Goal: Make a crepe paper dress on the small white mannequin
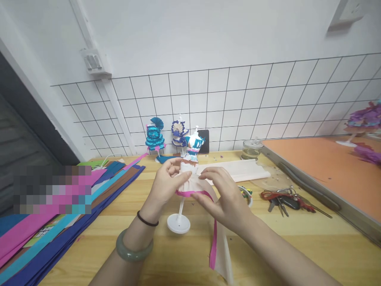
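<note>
A small white dress form on a stand with a round white base tilts between my hands. Teal and pink trim covers its chest. My left hand is closed at its waist, thumb pressing a cream crepe paper strip against it. This strip has a pink edge; its free end hangs to the right and down over the table. My right hand is at the strip's right side, fingers apart and curved, the thumb near the pink edge.
Coloured paper strips lie at left. Two dressed forms, one teal, one cream and navy, stand behind near a dark phone. Rightward are a cream roll, glass cup, keys and an orange board.
</note>
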`<state>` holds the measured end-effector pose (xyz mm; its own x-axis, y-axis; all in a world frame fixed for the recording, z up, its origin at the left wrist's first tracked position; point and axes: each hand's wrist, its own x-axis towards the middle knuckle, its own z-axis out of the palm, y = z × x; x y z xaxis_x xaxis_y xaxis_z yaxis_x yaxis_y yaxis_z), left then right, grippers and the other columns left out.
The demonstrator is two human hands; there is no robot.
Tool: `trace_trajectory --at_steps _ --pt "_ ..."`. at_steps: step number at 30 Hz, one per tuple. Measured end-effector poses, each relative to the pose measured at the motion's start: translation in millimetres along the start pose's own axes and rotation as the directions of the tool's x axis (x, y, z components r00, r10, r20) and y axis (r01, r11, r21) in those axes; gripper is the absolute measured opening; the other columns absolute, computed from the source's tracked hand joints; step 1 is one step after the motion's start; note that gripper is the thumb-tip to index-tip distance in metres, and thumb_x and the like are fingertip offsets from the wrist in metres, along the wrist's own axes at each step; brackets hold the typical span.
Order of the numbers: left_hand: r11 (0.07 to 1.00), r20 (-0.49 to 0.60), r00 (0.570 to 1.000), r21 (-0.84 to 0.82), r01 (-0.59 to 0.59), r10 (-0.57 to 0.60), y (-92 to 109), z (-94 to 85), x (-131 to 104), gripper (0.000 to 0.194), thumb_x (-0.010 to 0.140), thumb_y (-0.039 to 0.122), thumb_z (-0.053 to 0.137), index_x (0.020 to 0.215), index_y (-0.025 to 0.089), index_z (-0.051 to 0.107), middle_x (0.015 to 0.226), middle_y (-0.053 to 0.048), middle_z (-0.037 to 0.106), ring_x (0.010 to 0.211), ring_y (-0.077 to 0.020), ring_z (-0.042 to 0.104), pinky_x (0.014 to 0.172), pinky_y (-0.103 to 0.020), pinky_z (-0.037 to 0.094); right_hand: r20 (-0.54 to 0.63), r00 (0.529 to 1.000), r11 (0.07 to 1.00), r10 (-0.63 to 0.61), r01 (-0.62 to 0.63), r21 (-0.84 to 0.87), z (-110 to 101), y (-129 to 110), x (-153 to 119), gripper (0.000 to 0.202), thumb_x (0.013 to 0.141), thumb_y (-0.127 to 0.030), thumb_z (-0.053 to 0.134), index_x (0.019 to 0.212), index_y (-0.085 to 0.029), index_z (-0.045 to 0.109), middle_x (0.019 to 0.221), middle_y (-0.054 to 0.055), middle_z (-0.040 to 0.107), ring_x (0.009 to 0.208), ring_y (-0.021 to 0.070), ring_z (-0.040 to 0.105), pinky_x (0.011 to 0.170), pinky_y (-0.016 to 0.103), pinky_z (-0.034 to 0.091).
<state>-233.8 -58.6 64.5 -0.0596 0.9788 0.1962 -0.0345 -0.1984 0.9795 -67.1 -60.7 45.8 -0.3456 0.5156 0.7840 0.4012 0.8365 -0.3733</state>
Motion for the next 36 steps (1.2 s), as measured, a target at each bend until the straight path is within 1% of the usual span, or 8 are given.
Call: trace_trajectory --at_steps 3,8,18,22,25,30,33,36 --pt "1.000 -0.005 1.000 -0.016 0.018 -0.018 -0.1 0.1 0.1 0.049 0.065 0.028 0.071 0.107 0.015 0.049 0.088 -0.009 0.068 0.073 -0.0171 0.063 0.062 -0.027 0.049 0.063 0.978 0.955 -0.200 0.209 -0.209 4.5 -2.7 -2.8 0.015 0.082 -0.026 0.056 0.094 -0.017 0.056 0.092 0.010 0.059 0.086 0.0222 0.051 0.073 0.037 0.043" --pt "0.998 -0.017 0.998 -0.011 0.067 -0.068 2.2 3.1 -2.5 0.051 0.063 0.028 0.073 0.107 0.016 0.051 0.082 -0.006 0.069 0.064 -0.0142 0.062 0.055 -0.023 0.046 0.119 0.944 0.880 -0.306 0.329 -0.343 11.6 -4.5 -8.8 0.019 0.086 -0.008 0.044 0.094 -0.017 0.059 0.078 0.006 0.060 0.070 0.0171 0.050 0.062 0.031 0.037" --pt "0.997 -0.042 0.997 -0.011 0.071 -0.071 4.2 -1.7 0.0 0.050 0.061 0.029 0.075 0.103 0.015 0.054 0.076 -0.004 0.069 0.063 -0.0147 0.062 0.054 -0.023 0.046 0.146 0.932 0.878 -0.332 0.362 -0.314 20.9 -6.4 -17.1 0.025 0.083 -0.010 0.048 0.104 -0.017 0.058 0.085 0.008 0.060 0.074 0.0194 0.049 0.062 0.034 0.039" --pt "0.999 -0.001 0.999 0.007 0.040 -0.040 5.0 -8.4 0.3 0.049 0.064 0.030 0.073 0.106 0.016 0.052 0.082 -0.005 0.069 0.068 -0.0159 0.064 0.057 -0.024 0.047 0.000 0.977 0.968 -0.212 0.210 -0.139 11.2 -1.1 -12.3 0.030 0.078 -0.017 0.056 0.108 -0.018 0.056 0.097 0.011 0.057 0.087 0.0227 0.052 0.072 0.039 0.043" --pt "0.999 0.059 0.998 0.040 0.014 -0.016 4.9 -9.8 -0.9 0.049 0.066 0.032 0.071 0.108 0.017 0.053 0.087 -0.007 0.069 0.072 -0.0177 0.065 0.062 -0.027 0.048 -0.093 0.995 0.999 0.037 -0.034 0.034 5.1 5.6 -5.7 0.028 0.079 -0.022 0.057 0.107 -0.020 0.055 0.101 0.010 0.057 0.097 0.0237 0.053 0.081 0.040 0.043" --pt "0.999 0.128 0.992 0.048 -0.019 0.013 6.2 -7.3 -4.0 0.051 0.067 0.032 0.071 0.111 0.016 0.052 0.092 -0.010 0.069 0.082 -0.0229 0.065 0.068 -0.032 0.050 0.138 0.886 0.807 0.444 -0.462 0.368 6.2 10.9 1.3 0.016 0.079 -0.033 0.059 0.086 -0.019 0.061 0.088 0.006 0.065 0.085 0.0199 0.059 0.077 0.035 0.046" --pt "0.999 0.145 0.989 0.013 -0.034 0.032 7.1 -6.2 -4.6 0.053 0.067 0.030 0.071 0.114 0.016 0.050 0.096 -0.011 0.068 0.086 -0.0237 0.064 0.070 -0.033 0.050 0.221 0.833 0.680 0.507 -0.544 0.493 8.3 7.8 1.2 0.020 0.078 -0.037 0.060 0.077 -0.017 0.060 0.072 0.003 0.060 0.068 0.0153 0.056 0.060 0.027 0.047" --pt "0.998 0.136 0.989 -0.028 -0.048 0.051 7.1 -5.4 -3.4 0.054 0.066 0.028 0.072 0.114 0.017 0.049 0.101 -0.011 0.067 0.089 -0.0228 0.063 0.070 -0.031 0.051 0.209 0.828 0.675 0.520 -0.549 0.493 7.8 3.8 -0.4 0.021 0.078 -0.037 0.060 0.074 -0.017 0.059 0.063 -0.001 0.054 0.055 0.0107 0.049 0.051 0.023 0.041"
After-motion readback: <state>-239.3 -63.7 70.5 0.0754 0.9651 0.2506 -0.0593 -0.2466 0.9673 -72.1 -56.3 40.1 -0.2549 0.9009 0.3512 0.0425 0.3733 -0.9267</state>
